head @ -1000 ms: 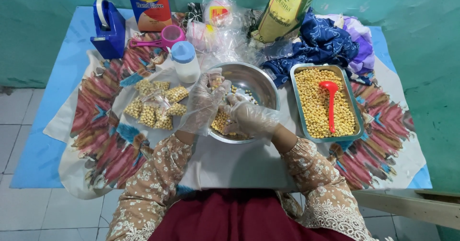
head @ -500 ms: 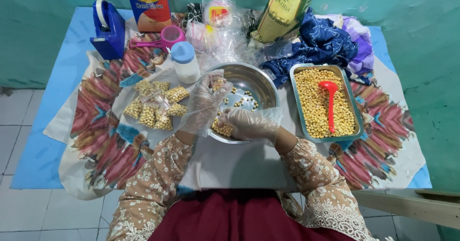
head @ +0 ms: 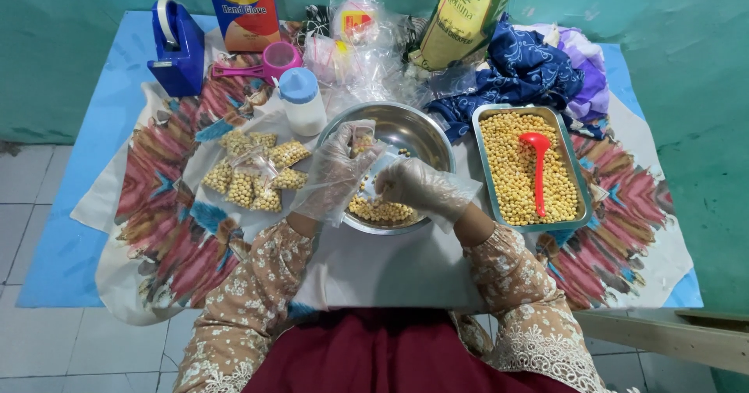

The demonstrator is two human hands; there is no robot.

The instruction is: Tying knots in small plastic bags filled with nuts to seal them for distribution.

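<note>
Single head view, looking steeply down from close above the desk [head: 55,167], lap at bottom edge.

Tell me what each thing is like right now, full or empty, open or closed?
Left hand: gloved, holding small clear bag.
Right hand: gloved, at the bag.
Small clear bag: open, partly filled.
Steel bowl: nearly empty, some yellow beans left.
Metal tray: full of beans.
Red spoon: lying on the beans.
White bottle: capped.
Filled packets: piled on the cloth.
</note>
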